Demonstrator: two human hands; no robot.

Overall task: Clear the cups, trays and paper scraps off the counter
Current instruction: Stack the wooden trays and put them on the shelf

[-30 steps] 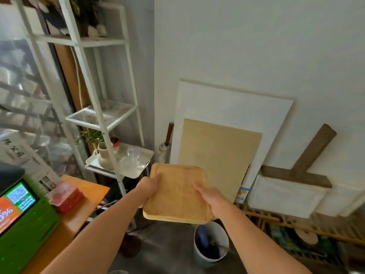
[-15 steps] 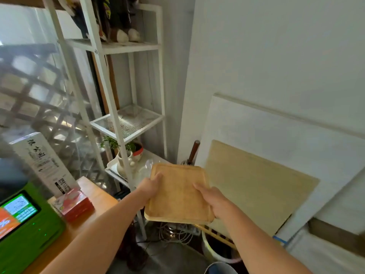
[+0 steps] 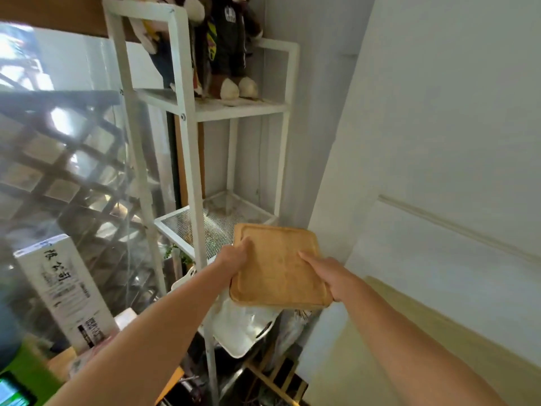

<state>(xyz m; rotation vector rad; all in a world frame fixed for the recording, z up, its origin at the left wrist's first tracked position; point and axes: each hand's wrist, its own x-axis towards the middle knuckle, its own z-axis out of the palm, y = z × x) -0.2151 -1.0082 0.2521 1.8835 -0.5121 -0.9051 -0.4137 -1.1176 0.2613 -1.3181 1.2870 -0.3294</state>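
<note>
Here both hands hold the tray [image 3: 278, 268] out in the air in front of the white rack [image 3: 187, 159]. The left hand [image 3: 234, 257] grips the tray's left edge, thumb laid on top and fingers curled out of sight beneath. The right hand [image 3: 329, 273] clasps the right edge near the front corner, thumb stretched flat across the wood, the other fingers hidden under it. The tray is a pale wooden one with rounded corners and a shallow groove running just inside its rim; it is tilted a little, far end higher, and nothing lies on it.

Its far left corner overlaps the mesh shelf [image 3: 205, 227] of the rack as seen from here; whether it touches the shelf I cannot tell. Below the tray, on a lower shelf, sits a white dish [image 3: 240, 329], partly hidden. A sprig of green plant [image 3: 172, 253] shows beside the rack's front post. On the upper shelf stand plush toys [image 3: 222, 51], only their lower halves in view.

To the left, a white box [image 3: 64, 291] with dark lettering stands upright on the orange counter [image 3: 61, 361], close to the left forearm. A green device [image 3: 14, 388] with a lit screen sits at the lower left corner. Behind the box is a clear sheet over dark lattice. To the right, pale boards [image 3: 439, 288] lean against the wall.
</note>
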